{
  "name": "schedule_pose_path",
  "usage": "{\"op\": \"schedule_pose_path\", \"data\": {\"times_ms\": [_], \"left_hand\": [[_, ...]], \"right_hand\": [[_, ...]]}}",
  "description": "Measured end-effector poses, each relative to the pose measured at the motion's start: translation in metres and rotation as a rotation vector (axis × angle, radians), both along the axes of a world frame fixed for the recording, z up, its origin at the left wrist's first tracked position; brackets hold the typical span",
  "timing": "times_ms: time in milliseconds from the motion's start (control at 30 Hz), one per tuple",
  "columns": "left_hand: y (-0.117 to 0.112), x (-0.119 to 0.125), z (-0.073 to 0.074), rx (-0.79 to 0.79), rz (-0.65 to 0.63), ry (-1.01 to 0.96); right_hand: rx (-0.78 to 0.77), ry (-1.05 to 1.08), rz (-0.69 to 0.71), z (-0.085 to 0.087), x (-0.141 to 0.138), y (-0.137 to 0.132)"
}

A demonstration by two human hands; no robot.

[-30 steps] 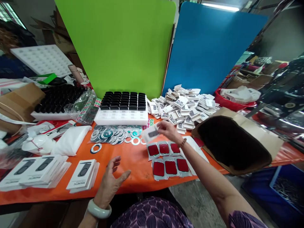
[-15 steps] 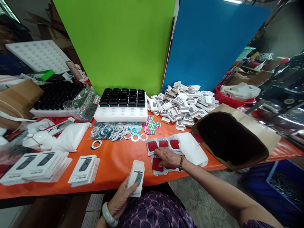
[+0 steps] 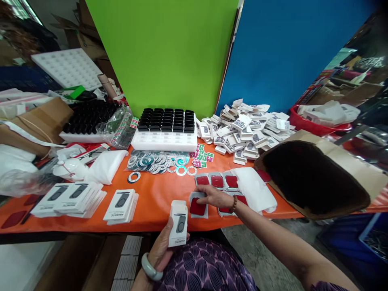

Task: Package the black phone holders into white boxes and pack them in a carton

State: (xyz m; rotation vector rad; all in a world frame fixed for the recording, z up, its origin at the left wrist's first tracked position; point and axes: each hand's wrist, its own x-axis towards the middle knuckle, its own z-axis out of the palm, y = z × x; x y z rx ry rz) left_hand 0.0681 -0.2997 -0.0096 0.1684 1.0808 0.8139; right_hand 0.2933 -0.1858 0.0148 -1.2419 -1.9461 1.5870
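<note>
Currently, left hand: wrapped around small white printed cardboard box.
Right hand: pinching clear-wrapped red pad on orange worktop.

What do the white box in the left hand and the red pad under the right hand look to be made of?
White box, held in the left hand: printed cardboard, matte, with crisp folded edges and a top flap. Red pad, under the right hand: likely foam or adhesive sheet in a clear plastic sleeve; its pale border looks glossy.
</note>
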Motion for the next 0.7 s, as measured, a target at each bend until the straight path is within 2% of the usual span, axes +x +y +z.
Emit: {"op": "schedule_pose_path", "data": {"times_ms": [100,167,300,433,567,700], "left_hand": [[-0.001,-0.002,0.0,0.004,0.033,-0.02],[-0.003,0.0,0.0,0.022,0.024,-0.024],[-0.008,0.006,0.001,0.086,-0.048,-0.07],[-0.013,0.009,0.0,0.131,-0.104,-0.103],[-0.017,0.012,-0.005,0.158,-0.161,-0.123],[-0.021,0.016,-0.011,0.179,-0.221,-0.167]], "right_hand": [[-0.012,0.268,-0.231,0.014,-0.006,-0.004],[-0.009,0.434,-0.335,0.022,-0.016,-0.011],[0.063,0.571,-0.411,0.027,-0.038,-0.032],[0.119,0.479,-0.37,0.025,-0.039,-0.043],[0.102,0.303,-0.215,0.029,-0.027,-0.043],[0.17,0.126,-0.102,0.033,-0.026,-0.045]]}}
